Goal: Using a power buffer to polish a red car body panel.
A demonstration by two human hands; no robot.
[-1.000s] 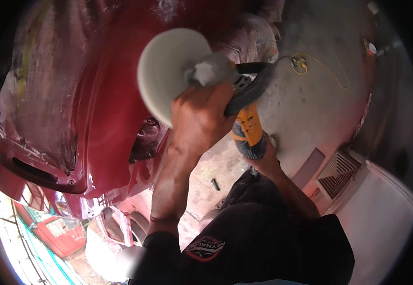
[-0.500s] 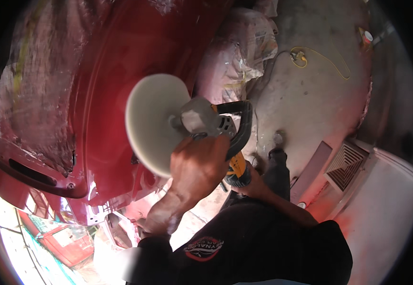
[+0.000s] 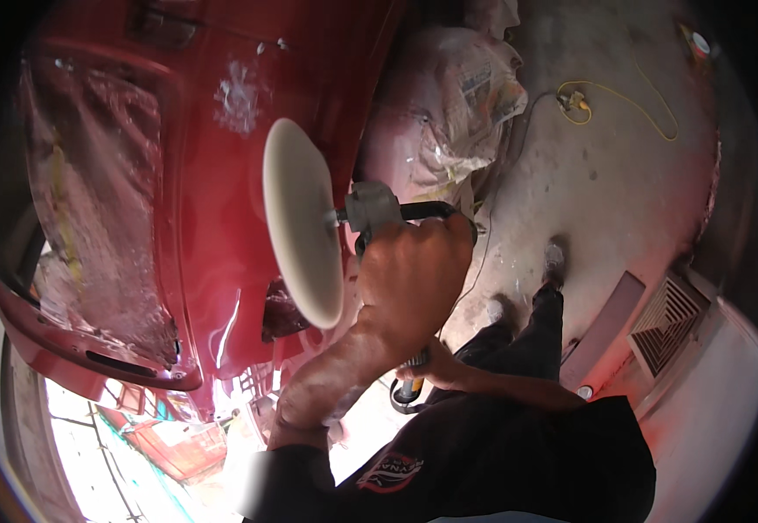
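Left hand (image 3: 418, 270) wrapped around polisher (image 3: 372, 207) by its front handle (image 3: 425, 210); right hand (image 3: 442, 366) closed on its rear end, fingers partly hidden. White pad (image 3: 305, 228) faces red car body (image 3: 213, 200), contact unclear.

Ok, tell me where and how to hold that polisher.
Probably by the black handle near its head and the yellow rear body, coming from the wearer's side: the broad round pad is turned toward the red bodywork, while left hand and right hand grip behind it.
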